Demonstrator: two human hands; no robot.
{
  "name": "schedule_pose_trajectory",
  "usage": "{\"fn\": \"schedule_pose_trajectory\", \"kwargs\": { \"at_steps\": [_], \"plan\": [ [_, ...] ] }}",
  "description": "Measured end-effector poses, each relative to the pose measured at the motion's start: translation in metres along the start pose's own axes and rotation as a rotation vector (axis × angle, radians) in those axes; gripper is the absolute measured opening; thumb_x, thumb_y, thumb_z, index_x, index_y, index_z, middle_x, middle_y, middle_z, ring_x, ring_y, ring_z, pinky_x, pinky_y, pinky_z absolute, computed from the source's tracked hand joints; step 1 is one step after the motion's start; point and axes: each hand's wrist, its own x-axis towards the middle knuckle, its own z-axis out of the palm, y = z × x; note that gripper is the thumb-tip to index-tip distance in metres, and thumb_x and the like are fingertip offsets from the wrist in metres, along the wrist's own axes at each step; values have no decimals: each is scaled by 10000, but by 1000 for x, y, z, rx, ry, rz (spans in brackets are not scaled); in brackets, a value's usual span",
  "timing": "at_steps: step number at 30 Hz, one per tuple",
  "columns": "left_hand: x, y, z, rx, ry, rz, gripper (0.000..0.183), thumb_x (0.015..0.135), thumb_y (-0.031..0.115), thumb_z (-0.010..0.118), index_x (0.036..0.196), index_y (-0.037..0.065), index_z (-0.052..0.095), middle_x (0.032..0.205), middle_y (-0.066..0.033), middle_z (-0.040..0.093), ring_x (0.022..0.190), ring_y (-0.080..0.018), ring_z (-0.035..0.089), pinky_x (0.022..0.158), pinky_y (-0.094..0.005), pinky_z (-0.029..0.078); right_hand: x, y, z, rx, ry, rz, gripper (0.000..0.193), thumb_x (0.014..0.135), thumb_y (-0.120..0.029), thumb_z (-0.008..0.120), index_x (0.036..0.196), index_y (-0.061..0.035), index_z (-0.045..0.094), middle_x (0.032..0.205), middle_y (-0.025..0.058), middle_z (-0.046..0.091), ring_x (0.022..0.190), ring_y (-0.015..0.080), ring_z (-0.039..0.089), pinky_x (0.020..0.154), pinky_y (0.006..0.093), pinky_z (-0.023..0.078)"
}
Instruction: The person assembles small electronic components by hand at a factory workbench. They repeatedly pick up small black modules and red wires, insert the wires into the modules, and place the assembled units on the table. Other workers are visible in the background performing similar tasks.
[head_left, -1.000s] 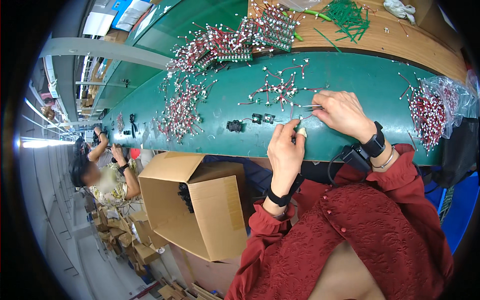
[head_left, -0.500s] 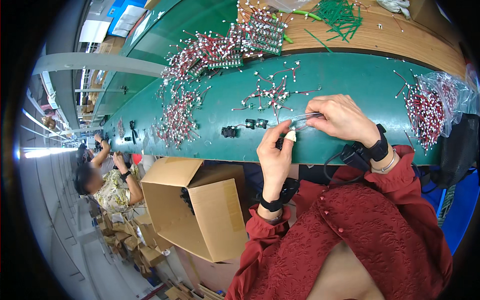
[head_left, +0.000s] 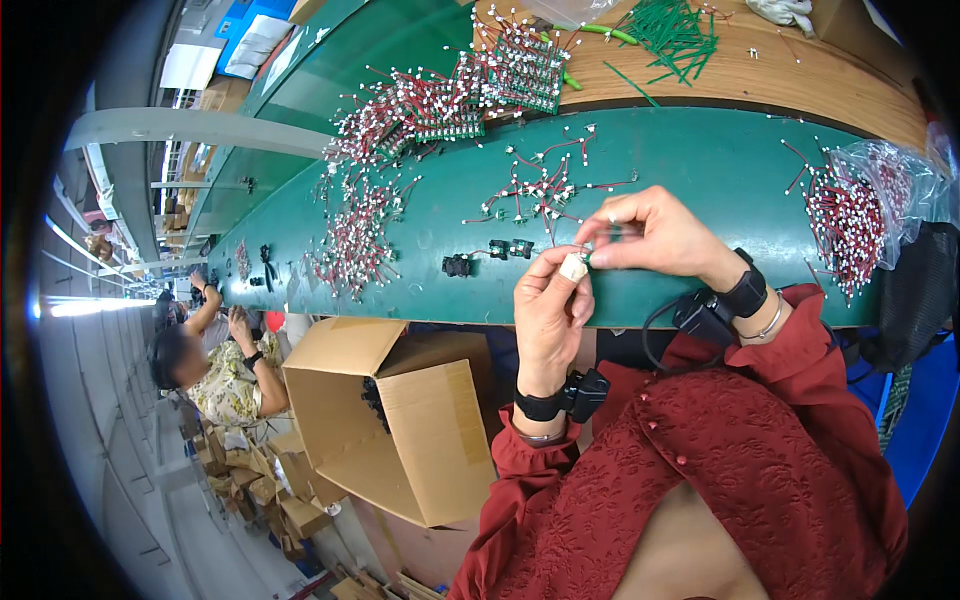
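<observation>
My left hand (head_left: 548,315) is closed in a pinch over the near edge of the green work surface (head_left: 420,215); a whitish cover (head_left: 573,267) sits on its thumb tip. My right hand (head_left: 655,238) meets it fingertip to fingertip, its fingers closed and partly blurred. What lies between the fingertips is small and mostly hidden. Just beyond them spreads a loose group of red-wired connectors (head_left: 540,192). Left of my left hand lie small black parts (head_left: 511,248) and another black part (head_left: 457,265).
Heaps of red wires with white connectors (head_left: 355,240) and stacked green circuit boards (head_left: 525,75) lie left and beyond. A plastic bag (head_left: 895,190) spills more wires (head_left: 845,225) at right. Green strips (head_left: 670,40) rest on a wooden board. An open carton (head_left: 430,430) stands below; a co-worker (head_left: 225,370) sits left.
My right hand has moved slightly left, its fingertips coming closer to my left hand. The metal tweezers visible in it before can no longer be made out. My left hand has turned slightly.
</observation>
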Motion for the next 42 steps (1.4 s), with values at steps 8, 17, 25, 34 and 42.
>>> {"fn": "schedule_pose_trajectory", "kwargs": {
  "at_steps": [8, 17, 25, 34, 42],
  "plan": [
    [-1, 0, -5, 43, -82, -86, 232, 942, 195, 535, 1054, -1, 590, 689, -52, 512, 495, -77, 383, 420, -197, 292, -5, -1, -1, -68, -22, -61, 164, 801, -124, 724, 898, 3, 687, 787, 16, 638, 712, 51, 542, 617, 200, 421],
    [-3, 5, -9, -261, -259, -68, 432, 924, 322, 447, 1183, -20, 500, 987, -159, 527, 762, -183, 472, 613, -253, 406, -5, -9, 0, 151, 80, 128, 120, 849, -103, 672, 845, 14, 642, 722, 14, 627, 513, 16, 460, 449, 187, 349],
    [-6, -5, -18, -310, -214, -40, 426, 838, 72, 607, 1225, -45, 472, 1121, -177, 543, 1008, -234, 554, 884, -322, 499, -6, -10, 4, 194, 8, 117, 116, 862, -95, 662, 874, 19, 644, 742, 21, 636, 547, 26, 498, 482, 188, 391],
    [-6, -10, -17, -307, -167, 60, 370, 880, 97, 632, 1203, -29, 503, 1092, -141, 600, 1025, -240, 607, 899, -341, 528, -8, 0, 18, 73, 40, -120, 103, 859, -47, 649, 934, 23, 641, 837, 33, 639, 755, 84, 593, 682, 230, 482],
    [-7, -14, -15, -334, -140, 62, 346, 871, 46, 632, 1183, -19, 498, 1098, -118, 592, 1014, -212, 610, 900, -310, 542, -8, 1, 21, -59, 108, -241, 112, 825, -41, 674, 914, 21, 644, 807, 41, 600, 745, 112, 567, 644, 252, 454]
  ]
}}
